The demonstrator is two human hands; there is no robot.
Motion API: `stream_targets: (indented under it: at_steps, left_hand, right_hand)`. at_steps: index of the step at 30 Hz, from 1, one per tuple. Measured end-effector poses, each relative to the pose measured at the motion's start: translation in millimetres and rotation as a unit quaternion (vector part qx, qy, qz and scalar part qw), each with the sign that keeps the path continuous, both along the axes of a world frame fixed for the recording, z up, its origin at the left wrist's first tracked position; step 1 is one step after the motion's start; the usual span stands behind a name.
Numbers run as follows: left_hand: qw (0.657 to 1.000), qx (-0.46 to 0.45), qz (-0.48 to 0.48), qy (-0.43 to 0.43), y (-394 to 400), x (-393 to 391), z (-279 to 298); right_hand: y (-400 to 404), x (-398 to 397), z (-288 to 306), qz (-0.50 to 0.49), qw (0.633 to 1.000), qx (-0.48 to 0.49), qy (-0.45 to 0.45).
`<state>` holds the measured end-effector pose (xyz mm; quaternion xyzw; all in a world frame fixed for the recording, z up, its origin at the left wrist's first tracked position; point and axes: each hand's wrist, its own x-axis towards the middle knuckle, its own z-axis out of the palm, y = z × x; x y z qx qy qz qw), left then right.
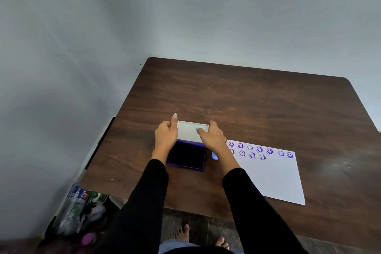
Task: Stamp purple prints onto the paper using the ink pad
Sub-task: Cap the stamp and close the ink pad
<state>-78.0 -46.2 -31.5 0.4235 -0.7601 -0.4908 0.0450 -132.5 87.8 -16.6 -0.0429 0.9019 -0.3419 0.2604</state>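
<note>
A purple ink pad [186, 155] lies open on the brown table, its dark pad facing up and its pale lid [188, 130] raised behind it. My left hand [165, 134] grips the lid's left edge, one finger pointing up. My right hand [212, 135] holds the lid's right edge with the thumb on its inner face. A small blue stamp [214, 155] lies on the table under my right wrist, between the pad and the paper. The white paper [272, 177] to the right carries two rows of several purple smiley prints [259, 149] along its far edge.
The table's [237, 97] left edge stands close to a grey wall. On the floor at the lower left sits a bag [80, 208] of bottles and clutter. My bare feet [202, 237] show below the table's near edge.
</note>
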Motion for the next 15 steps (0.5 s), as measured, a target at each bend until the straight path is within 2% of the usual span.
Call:
stream_targets:
  at_steps: [4, 7, 12, 15]
  left_hand:
    - [1.0, 0.014, 0.007, 0.011, -4.0, 4.2, 4.8]
    - [0.999, 0.027, 0.016, 0.035, -4.7, 10.4, 8.0]
    - [0.996, 0.027, 0.046, 0.067, 0.6, 26.3, 9.4]
    - [0.996, 0.015, 0.065, 0.057, 0.4, 31.3, 13.5]
  right_hand:
    - [1.9, -0.5, 4.3, -0.108, 0.99, -0.095, -0.007]
    - [5.1, -0.1, 13.1, -0.15, 0.981, -0.124, 0.021]
    - [17.1, 4.7, 25.0, -0.125, 0.981, -0.138, 0.052]
    - [23.8, 6.2, 30.8, -0.095, 0.985, -0.142, 0.003]
